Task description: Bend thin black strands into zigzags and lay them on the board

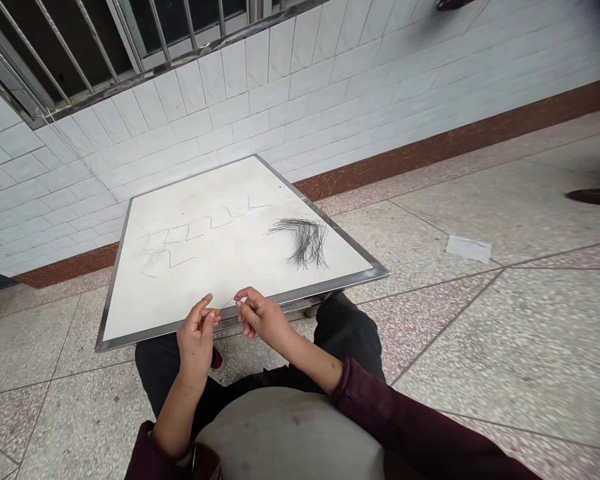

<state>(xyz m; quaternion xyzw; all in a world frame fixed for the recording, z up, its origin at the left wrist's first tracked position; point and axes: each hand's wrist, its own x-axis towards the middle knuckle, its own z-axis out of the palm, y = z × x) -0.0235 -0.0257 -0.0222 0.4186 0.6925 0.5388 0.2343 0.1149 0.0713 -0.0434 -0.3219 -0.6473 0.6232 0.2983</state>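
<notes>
A white board with a metal rim (111,293) rests on my knees. A loose bundle of dark hair strands (304,240) lies on its right side, and several single strands bent into zigzags (190,233) lie across its middle and left. My left hand (196,337) and my right hand (261,315) meet over the board's near edge, each with fingertips pinched together. A very thin strand seems to run between the two pinches, too fine to see clearly.
A white tiled wall (290,87) with a brown skirting band stands just behind the board, under a barred window (105,40). A scrap of paper (469,248) lies on the speckled floor to the right. A dark shoe (594,196) shows at the far right edge.
</notes>
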